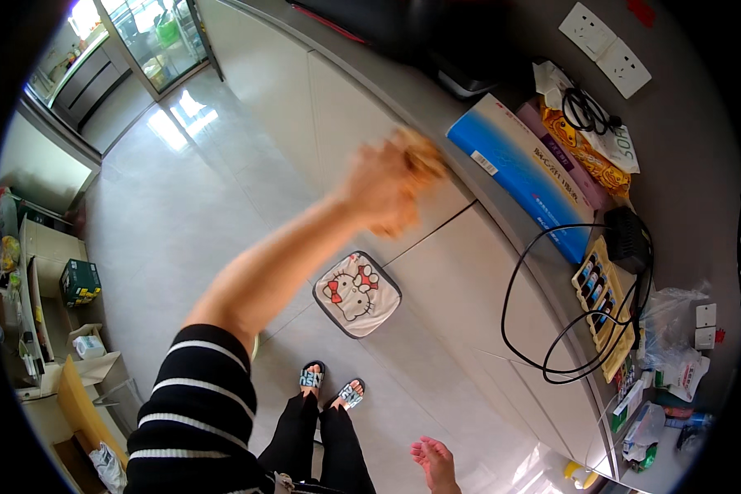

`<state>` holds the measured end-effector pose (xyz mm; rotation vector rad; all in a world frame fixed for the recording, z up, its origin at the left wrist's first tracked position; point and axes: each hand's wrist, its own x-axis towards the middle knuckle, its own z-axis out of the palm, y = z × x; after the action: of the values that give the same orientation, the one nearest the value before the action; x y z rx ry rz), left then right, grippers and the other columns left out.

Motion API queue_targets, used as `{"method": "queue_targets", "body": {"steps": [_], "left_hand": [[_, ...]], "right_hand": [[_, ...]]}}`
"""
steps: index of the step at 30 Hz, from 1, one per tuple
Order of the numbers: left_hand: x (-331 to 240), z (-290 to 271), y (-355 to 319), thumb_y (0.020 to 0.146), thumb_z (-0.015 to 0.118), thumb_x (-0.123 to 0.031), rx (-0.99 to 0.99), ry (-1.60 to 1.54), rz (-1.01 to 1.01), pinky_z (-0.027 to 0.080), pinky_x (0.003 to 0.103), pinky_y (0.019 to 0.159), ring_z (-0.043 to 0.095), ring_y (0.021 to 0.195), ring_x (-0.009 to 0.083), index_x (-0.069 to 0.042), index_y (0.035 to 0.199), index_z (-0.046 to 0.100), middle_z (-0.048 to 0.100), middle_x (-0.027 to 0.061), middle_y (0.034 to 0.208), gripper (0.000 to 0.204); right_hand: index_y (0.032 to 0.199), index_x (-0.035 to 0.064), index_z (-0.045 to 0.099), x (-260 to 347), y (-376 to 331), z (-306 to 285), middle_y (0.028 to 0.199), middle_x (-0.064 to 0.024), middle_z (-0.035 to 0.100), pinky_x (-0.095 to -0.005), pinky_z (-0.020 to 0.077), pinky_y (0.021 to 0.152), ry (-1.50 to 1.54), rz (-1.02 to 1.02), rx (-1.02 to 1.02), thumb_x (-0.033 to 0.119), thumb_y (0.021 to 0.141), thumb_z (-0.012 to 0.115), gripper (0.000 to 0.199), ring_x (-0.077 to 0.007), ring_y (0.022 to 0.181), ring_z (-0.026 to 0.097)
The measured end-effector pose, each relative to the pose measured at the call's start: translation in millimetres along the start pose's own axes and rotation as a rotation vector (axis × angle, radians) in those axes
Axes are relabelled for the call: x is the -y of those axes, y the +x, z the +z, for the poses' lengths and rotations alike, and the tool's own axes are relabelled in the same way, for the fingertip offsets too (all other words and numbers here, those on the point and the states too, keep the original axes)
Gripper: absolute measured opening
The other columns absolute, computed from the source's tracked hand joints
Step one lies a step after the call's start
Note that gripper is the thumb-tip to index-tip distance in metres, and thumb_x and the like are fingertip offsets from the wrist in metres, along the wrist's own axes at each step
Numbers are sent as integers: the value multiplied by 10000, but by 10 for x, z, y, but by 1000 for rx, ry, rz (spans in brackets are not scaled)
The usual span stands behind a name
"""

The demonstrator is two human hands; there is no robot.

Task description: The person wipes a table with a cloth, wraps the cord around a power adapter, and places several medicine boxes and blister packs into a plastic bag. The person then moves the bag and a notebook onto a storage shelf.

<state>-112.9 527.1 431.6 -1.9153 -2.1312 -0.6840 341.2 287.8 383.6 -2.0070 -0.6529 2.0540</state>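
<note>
Nearest, low in view: R hand point(435, 461), holding nothing, off the counter point(412, 103); fingers half curled, a bit apart. L hand point(379, 185), arm stretched out, has the cloth point(422, 156) bunched in it by the counter's front edge, over the cabinet point(469, 305). Blurred there: fingers look bent round the cloth; can't tell if pressed tight or spread, nor if cloth touches the edge.

Along the front edge, just beside the cloth, lies the blue box point(519, 177). Towards the lower-right end: cable point(503, 321) looped out past the edge, adapter point(626, 239), tray point(613, 354) w/ small bottles. Bag point(671, 329) farther back.

Main risks, IMO: a swing right could knock the box's near corner; a sweep along the edge could hook the cable & drag adapter or tray off; a loose grip might drop the cloth.

Room: edge strip looks free to the upper left of the cloth; tight on the box side. Below, the stool point(358, 295) stands btwn feet & cabinet, poss. trip hazard; open floor point(214, 189) to its left, running to the doorway.
</note>
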Motion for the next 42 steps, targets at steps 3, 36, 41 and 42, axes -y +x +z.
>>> {"method": "queue_targets", "body": {"steps": [3,36,41,42], "left_hand": [[555,-341,211,715,559,-217,143,242,-138,418,406,851,486,1065,234,-146,1025,670,570,82,1106,337],[-2879,355,-504,687,652,-315,-9,-570,598,415,402,757,509,931,292,-72,948,642,537,112,1094,357],[-2098,602,-388,723,585,-214,-86,-502,507,423,431,778,531,896,314,-80,918,642,592,110,1092,243],[-1879,597,-339,725,569,-180,-138,-469,498,429,436,787,534,911,320,-76,906,643,602,112,1130,221]], "right_hand": [[1185,31,573,-36,-1,-114,1032,-100,660,-296,484,776,-8,4,-59,203,885,639,352,-172,883,620],[1418,-13,265,1933,632,-215,1460,-194,271,-462,208,1098,-459,-1385,-1383,-23,800,521,668,-372,1352,246],[1461,-11,180,1848,639,-286,1490,-298,100,-518,156,1123,-660,-1293,-1235,22,780,508,756,-463,1385,108],[1465,4,182,1835,633,-291,1490,-297,101,-534,158,1119,-665,-1302,-1205,27,779,521,766,-472,1384,104]]}}
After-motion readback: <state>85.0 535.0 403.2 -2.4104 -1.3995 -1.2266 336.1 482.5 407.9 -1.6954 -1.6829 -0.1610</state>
